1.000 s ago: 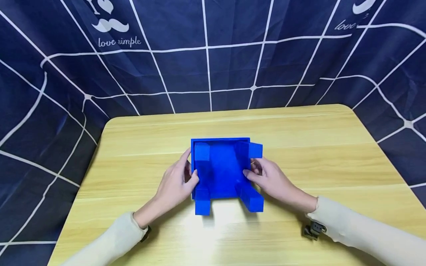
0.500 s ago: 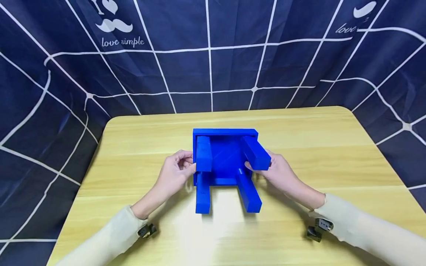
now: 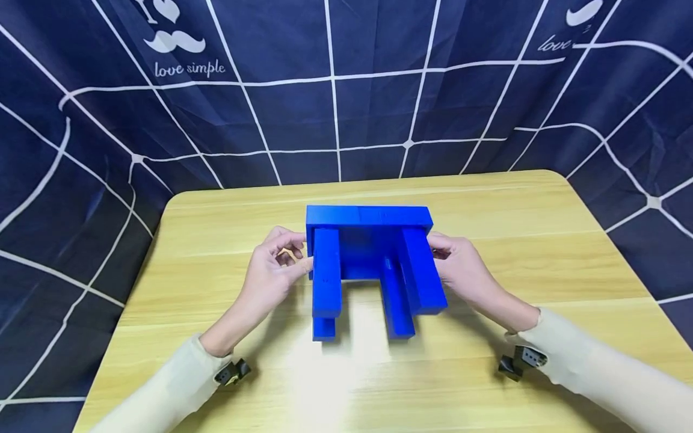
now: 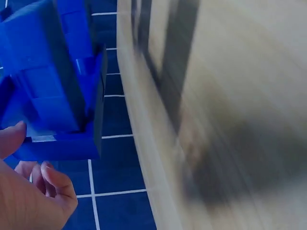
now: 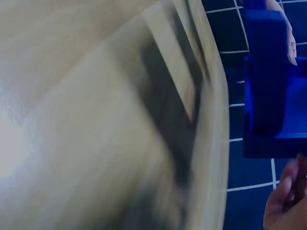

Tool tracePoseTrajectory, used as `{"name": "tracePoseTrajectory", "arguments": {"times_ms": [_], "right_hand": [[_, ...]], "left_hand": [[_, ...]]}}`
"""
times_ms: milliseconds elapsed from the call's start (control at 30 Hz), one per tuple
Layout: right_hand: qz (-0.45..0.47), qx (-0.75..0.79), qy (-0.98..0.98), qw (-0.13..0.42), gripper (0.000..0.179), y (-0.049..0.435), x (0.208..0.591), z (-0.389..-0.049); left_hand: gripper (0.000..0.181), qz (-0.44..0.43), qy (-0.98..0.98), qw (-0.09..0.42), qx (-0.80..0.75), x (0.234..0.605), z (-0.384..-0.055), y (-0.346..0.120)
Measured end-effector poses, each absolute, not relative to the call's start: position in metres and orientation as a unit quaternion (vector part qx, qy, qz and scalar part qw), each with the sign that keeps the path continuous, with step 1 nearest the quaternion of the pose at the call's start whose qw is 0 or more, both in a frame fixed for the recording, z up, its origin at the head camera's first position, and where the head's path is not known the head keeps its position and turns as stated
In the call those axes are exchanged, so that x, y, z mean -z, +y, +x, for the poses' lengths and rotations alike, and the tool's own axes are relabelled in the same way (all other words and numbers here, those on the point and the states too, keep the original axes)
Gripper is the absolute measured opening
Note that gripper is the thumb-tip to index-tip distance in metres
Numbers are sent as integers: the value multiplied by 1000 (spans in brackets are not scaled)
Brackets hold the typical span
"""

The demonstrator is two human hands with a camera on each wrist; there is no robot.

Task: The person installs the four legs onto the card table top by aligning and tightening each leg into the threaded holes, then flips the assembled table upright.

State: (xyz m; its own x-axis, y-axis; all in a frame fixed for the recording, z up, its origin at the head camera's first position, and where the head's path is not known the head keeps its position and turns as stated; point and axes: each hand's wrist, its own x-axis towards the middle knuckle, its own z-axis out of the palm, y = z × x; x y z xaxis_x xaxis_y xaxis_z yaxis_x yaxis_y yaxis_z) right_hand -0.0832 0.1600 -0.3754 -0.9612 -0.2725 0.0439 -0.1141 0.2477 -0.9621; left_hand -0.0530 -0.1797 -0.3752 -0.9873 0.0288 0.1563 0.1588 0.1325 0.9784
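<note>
A small blue stool (image 3: 369,215) with a square top and thick legs is held above the wooden table, tilted so its legs slant down toward me. My left hand (image 3: 269,270) pinches the left side of its top, with the thumb on the leg side. On the opposite side my right hand (image 3: 468,270) grips the top's edge, its fingertips partly hidden behind a leg. Close up in the left wrist view, the thumb of the left hand (image 4: 36,203) lies over the stool's rim (image 4: 62,147). In the right wrist view the right hand (image 5: 288,208) is below the rim (image 5: 271,147).
The light wooden table (image 3: 216,228) carries the shadows of stool and arms, plus a bright glare near its front. A dark blue curtain (image 3: 292,114) with white grid lines surrounds the back and sides. Small black devices (image 3: 231,373) sit at both wrists.
Both hands have tipped the stool: its underside faced me before, and now the legs swing downward and the top's far edge shows. The hands have moved slightly apart.
</note>
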Motion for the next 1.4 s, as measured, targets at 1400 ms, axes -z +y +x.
{"name": "tracePoseTrajectory", "arguments": {"times_ms": [1400], "right_hand": [[-156,721,674,48,63,162,396,-66]], "left_hand": [[45,-130,-638,-31,758,386,-36,-175]]}}
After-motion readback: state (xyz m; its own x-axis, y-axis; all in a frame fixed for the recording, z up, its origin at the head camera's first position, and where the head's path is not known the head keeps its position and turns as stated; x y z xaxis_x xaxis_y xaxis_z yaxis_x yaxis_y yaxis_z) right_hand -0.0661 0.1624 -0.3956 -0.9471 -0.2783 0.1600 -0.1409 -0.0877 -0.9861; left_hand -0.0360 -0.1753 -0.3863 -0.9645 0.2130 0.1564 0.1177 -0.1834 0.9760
